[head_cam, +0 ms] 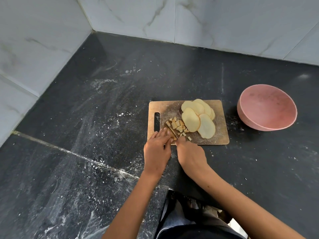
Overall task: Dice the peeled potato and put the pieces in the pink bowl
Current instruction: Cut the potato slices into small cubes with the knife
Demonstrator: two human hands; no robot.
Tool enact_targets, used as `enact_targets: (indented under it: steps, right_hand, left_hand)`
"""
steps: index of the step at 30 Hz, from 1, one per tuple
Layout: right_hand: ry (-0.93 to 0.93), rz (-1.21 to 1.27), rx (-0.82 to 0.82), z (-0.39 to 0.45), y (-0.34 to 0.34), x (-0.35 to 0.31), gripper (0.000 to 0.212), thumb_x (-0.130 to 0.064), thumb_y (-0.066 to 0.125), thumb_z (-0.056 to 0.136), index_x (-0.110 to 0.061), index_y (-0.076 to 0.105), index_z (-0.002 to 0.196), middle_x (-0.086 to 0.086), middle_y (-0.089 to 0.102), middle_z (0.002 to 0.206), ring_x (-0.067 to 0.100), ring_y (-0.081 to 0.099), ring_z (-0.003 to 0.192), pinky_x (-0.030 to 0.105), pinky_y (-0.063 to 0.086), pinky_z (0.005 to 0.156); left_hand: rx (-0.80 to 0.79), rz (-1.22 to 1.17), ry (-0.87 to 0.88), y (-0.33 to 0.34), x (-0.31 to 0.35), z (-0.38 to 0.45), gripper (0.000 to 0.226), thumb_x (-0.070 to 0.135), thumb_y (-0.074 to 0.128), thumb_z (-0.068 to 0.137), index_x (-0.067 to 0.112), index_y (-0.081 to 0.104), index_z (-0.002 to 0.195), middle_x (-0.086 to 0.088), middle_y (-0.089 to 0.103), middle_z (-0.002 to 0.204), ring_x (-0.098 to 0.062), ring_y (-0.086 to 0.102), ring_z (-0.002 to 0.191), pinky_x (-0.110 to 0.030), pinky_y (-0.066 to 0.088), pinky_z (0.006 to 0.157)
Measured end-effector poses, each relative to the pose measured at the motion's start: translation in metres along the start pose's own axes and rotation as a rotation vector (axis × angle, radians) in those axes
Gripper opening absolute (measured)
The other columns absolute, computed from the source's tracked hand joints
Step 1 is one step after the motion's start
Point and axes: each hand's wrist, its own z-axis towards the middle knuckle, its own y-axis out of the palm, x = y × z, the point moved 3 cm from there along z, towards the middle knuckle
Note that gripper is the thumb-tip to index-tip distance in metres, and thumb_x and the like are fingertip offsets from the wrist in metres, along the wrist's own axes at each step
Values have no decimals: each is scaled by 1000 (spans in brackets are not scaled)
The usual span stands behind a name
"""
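Observation:
A wooden cutting board [219,135] lies on the dark counter. On it, several potato slices [198,116] fan out toward the right and a small heap of diced pieces [178,127] sits near the middle left. My right hand [189,152] grips the handle of a knife [170,131], whose blade points away across the board's near left part. My left hand [158,150] lies at the board's near left corner, its fingers pressing down on potato strips beside the blade; the strips are mostly hidden. The pink bowl [266,109] stands empty to the right of the board.
The black stone counter [103,118] is streaked with white smears and crumbs. Marble-tiled walls [155,18] meet in a corner at the back left. The counter's front edge steps in near my body at the bottom.

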Motion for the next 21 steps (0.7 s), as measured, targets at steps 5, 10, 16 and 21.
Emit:
enact_targets:
  steps: [5,10,16,21]
  right_hand:
    - [8,-52,-27,-21,12,14,21,-21,23,106,-10,38,116,10,67,106,30,66,94,35,39,66]
    - [12,37,-13,-4,5,4,16,-15,29,103,-9,41,113,12,64,109,32,63,99,36,37,70]
    - [12,-21,-31,-43,20,28,26,-30,18,106,-12,37,110,9,68,102,31,66,93,35,38,65]
    - [28,14,13,-37,14,35,31,-34,20,105,-11,40,110,11,66,101,33,63,93,37,37,65]
  left_hand:
    - [9,11,-15,3,1,-2,23,0,75,79,3,74,102,-12,69,111,-21,67,105,-41,46,101]
    - [18,18,-12,2,2,-1,23,1,75,79,3,74,102,-12,69,110,-20,67,104,-40,45,101]
    - [25,8,-68,4,2,-2,21,4,73,80,6,75,100,-11,69,111,-19,66,106,-34,41,103]
    - [17,-11,-104,2,5,-4,22,7,72,84,7,74,105,-11,67,117,-21,63,112,-31,37,106]
